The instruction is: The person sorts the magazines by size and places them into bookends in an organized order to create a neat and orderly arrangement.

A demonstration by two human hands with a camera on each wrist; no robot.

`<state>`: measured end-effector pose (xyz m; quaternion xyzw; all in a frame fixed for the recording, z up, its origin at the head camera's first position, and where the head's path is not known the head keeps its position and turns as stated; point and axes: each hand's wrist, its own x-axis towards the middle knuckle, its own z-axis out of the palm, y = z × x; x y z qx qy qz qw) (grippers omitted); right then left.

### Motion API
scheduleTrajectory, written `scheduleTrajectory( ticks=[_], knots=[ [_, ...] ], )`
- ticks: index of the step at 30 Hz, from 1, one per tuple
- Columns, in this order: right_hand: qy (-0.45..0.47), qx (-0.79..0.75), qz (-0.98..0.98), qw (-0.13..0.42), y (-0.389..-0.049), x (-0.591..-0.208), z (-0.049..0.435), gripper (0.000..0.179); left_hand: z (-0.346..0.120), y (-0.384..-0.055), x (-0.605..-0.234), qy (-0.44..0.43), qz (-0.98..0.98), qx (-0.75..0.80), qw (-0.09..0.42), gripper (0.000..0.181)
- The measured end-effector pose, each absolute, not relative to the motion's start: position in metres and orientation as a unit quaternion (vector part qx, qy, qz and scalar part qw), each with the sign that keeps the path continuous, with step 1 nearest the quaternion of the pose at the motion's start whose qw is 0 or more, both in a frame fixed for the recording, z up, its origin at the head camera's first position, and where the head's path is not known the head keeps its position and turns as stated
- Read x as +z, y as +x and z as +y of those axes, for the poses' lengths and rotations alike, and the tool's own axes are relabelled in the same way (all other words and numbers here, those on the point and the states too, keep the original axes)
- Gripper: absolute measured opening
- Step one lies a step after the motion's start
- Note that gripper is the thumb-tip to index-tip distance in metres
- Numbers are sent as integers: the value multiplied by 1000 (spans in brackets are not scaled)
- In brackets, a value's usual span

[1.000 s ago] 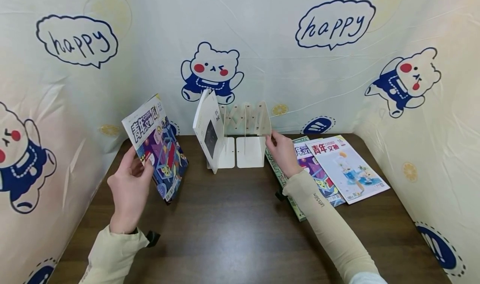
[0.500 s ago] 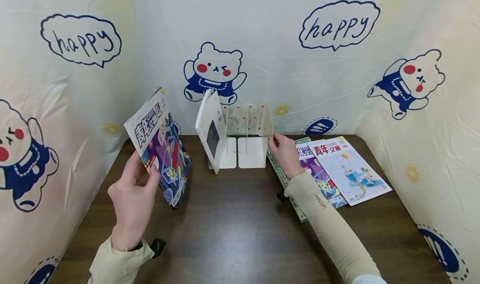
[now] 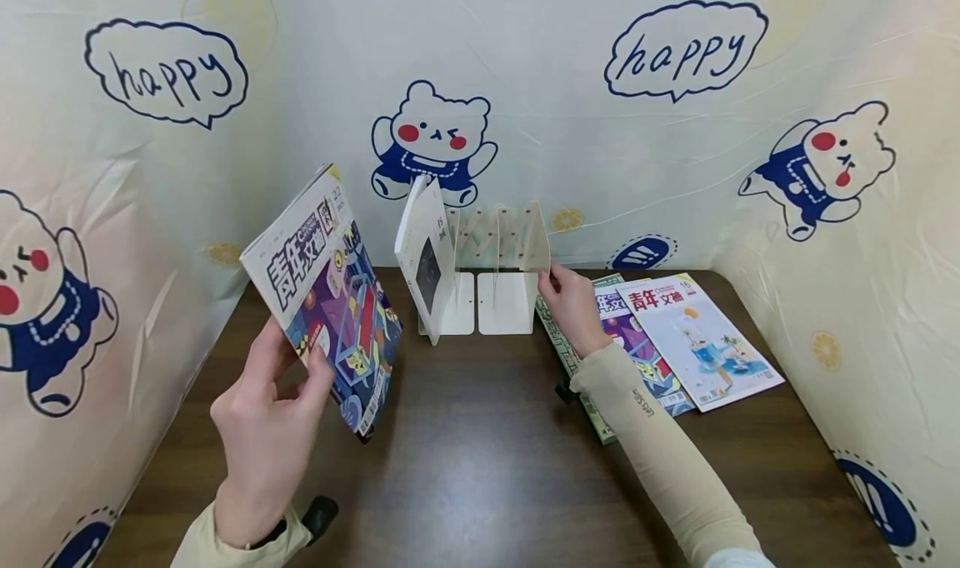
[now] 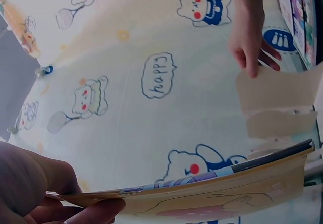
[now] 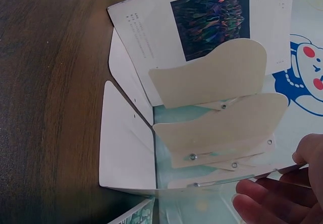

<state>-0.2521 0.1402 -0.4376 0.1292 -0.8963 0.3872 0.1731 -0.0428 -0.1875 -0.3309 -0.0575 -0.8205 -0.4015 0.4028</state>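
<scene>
My left hand (image 3: 266, 430) pinches a magazine (image 3: 341, 318) with a purple and blue cover by its left edge, tilted upright above the table. The left wrist view shows the same magazine (image 4: 217, 183) edge-on between thumb and fingers. A white folding book rack (image 3: 506, 301) stands at the back middle, with several dividers. At its right end panel, my right hand (image 3: 570, 306) pinches the edge between thumb and fingers, as the right wrist view of the hand (image 5: 282, 188) also shows. A white booklet (image 3: 427, 260) with a dark picture leans upright in the rack's left section.
Right of the rack lie overlapping magazines: a white one (image 3: 701, 339) on top, a purple one (image 3: 633, 343) under it, and a green one (image 3: 551, 335) partly beneath my right arm. A printed curtain (image 3: 540, 77) rises behind and beside the dark wooden table (image 3: 480, 468).
My left hand has brought the magazine closer and slightly right, so it looks larger. My right hand keeps its grip on the rack's end panel; the rack and booklet stay put.
</scene>
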Motion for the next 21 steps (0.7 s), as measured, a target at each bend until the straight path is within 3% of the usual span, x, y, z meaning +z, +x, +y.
scheduleTrajectory(
  ticks=[21],
  knots=[
    [134,391,-894,173,-252,-437,141,27,-165,-23,-323,-111,-809,-407,410,69]
  ],
)
